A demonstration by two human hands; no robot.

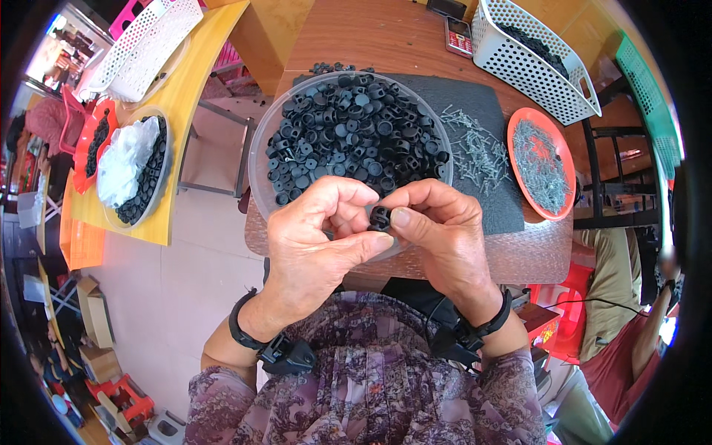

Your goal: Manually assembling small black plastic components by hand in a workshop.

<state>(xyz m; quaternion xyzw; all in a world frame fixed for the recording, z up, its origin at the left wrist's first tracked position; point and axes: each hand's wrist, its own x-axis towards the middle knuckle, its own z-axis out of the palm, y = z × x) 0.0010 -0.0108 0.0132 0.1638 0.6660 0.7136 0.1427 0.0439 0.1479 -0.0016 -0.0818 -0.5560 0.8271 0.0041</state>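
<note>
Black fitting [380, 218] is pinched between left hand [308, 236] and right hand [451, 231], over the tub's [259, 144] near side, presumably for steady control.

There is 1 left hand [311, 248] and 1 right hand [454, 241], with 2 black wrist straps [273, 347] and 1 small black part [380, 217] at the fingertips. 2 tables: 1 brown table [371, 30] and 1 yellow table [216, 28]. 2 round clear tubs [256, 159], 2 white perforated baskets [526, 76], 1 orange plate [535, 113], 1 dark mat [504, 222], 1 red phone [458, 37], 1 plastic bag [130, 163]. Loose black pieces [348, 126] and metal fasteners [475, 148] each number well past 50 (they overlap too much for an exact figure).
</note>
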